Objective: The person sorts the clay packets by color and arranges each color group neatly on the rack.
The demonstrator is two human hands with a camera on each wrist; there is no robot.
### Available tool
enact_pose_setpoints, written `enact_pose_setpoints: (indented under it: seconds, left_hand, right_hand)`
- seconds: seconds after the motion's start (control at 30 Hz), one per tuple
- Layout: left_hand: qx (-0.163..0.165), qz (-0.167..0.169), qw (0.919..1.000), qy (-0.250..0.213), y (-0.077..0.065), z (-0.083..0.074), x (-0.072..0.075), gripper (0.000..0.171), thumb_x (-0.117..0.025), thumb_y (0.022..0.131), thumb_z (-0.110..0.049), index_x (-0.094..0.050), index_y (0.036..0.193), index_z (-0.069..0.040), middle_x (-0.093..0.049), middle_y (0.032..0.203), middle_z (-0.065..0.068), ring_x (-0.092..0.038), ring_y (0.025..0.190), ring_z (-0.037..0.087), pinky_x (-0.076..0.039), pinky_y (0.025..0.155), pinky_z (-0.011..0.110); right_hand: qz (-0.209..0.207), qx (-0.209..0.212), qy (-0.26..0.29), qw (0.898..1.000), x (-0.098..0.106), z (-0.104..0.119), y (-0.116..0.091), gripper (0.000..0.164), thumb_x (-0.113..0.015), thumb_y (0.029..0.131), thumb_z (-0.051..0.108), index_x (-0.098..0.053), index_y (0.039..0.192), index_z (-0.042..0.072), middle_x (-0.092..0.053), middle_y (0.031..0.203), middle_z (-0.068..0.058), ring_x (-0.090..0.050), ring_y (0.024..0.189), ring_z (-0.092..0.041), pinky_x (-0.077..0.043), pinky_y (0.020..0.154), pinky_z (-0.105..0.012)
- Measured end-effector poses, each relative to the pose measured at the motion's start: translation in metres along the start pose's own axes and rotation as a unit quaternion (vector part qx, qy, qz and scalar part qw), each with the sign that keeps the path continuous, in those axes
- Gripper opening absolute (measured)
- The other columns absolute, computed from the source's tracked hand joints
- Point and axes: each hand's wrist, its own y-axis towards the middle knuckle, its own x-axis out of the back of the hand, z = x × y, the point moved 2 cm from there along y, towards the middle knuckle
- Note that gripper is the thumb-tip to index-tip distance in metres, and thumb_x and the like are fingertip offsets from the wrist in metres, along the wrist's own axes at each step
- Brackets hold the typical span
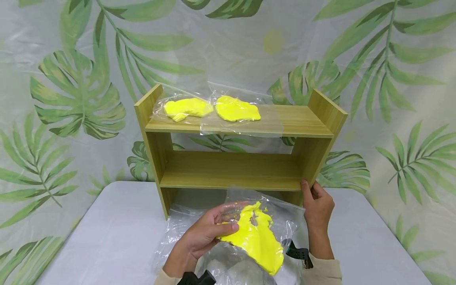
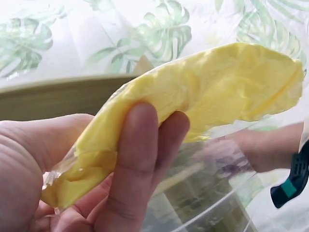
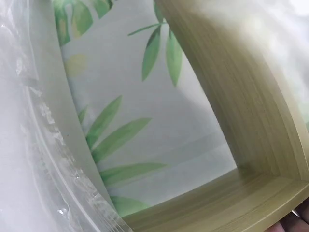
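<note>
My left hand (image 1: 201, 239) grips a clear zip bag holding a flattened, torn-edged slab of yellow clay-like stuff (image 1: 261, 241), thumb on the near face. The left wrist view shows the fingers curled round the folded end of this yellow slab (image 2: 207, 87). At the lower right of the wooden shelf (image 1: 231, 170), my right hand (image 1: 318, 206) pinches the side panel's front edge, with its thumb at the middle board's end. Only a bit of that hand (image 3: 292, 224) shows in the right wrist view. Two similar bags with yellow slabs (image 1: 187, 109) (image 1: 236, 109) lie side by side on the top board.
More clear bags with whitish contents (image 1: 231, 271) lie at the table's near edge, below my left hand. Another crumpled clear bag (image 1: 174, 229) is by the shelf's left foot. The shelf stands on a pale table (image 1: 96, 237) before a leaf-patterned curtain (image 1: 228, 47).
</note>
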Motion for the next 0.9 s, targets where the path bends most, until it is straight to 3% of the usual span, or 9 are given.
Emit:
enact_pose_setpoints:
  seconds: [0.23, 0.43, 0.7, 0.9]
  left_hand:
    - [-0.013, -0.002, 0.9998, -0.013, -0.004, -0.011, -0.015, 0.057, -0.066, 0.09, -0.007, -0.044, 0.143, -0.006, -0.056, 0.131, 0.015, -0.06, 0.111, 0.023, -0.053, 0.087, 0.031]
    - [-0.066, -0.015, 0.9977, -0.005, -0.007, -0.016, -0.022, 0.055, -0.064, 0.089, -0.004, -0.044, 0.14, 0.0, -0.058, 0.125, 0.011, -0.058, 0.107, 0.02, -0.053, 0.079, 0.026]
    - [-0.089, -0.04, 0.9952, 0.004, -0.006, -0.032, -0.036, 0.055, -0.066, 0.088, -0.004, -0.043, 0.138, 0.003, -0.06, 0.121, 0.012, -0.061, 0.102, 0.02, -0.054, 0.081, 0.029]
    - [-0.106, -0.048, 0.9928, 0.024, 0.002, -0.048, -0.047, 0.053, -0.066, 0.088, -0.004, -0.043, 0.135, 0.004, -0.06, 0.121, 0.011, -0.061, 0.101, 0.02, -0.054, 0.081, 0.028]
  right_hand:
    - [-0.012, 0.009, 0.003, 1.0, 0.002, -0.001, 0.0, 0.03, -0.068, 0.09, 0.034, -0.076, 0.104, 0.01, -0.073, 0.086, -0.005, -0.056, 0.068, 0.018, -0.043, 0.06, -0.005]
    - [0.002, 0.009, 0.006, 1.0, 0.002, -0.001, -0.002, 0.033, -0.065, 0.092, 0.034, -0.074, 0.108, 0.007, -0.072, 0.093, -0.015, -0.055, 0.071, 0.019, -0.043, 0.061, -0.005]
    - [0.0, 0.032, 0.003, 0.999, 0.001, -0.001, -0.004, 0.023, -0.068, 0.09, 0.027, -0.076, 0.095, 0.006, -0.072, 0.082, -0.014, -0.055, 0.064, 0.014, -0.041, 0.056, -0.009]
    - [-0.003, 0.057, -0.007, 0.998, 0.0, -0.003, -0.007, 0.017, -0.068, 0.09, 0.018, -0.075, 0.095, 0.003, -0.072, 0.081, -0.015, -0.053, 0.065, 0.01, -0.041, 0.058, -0.008]
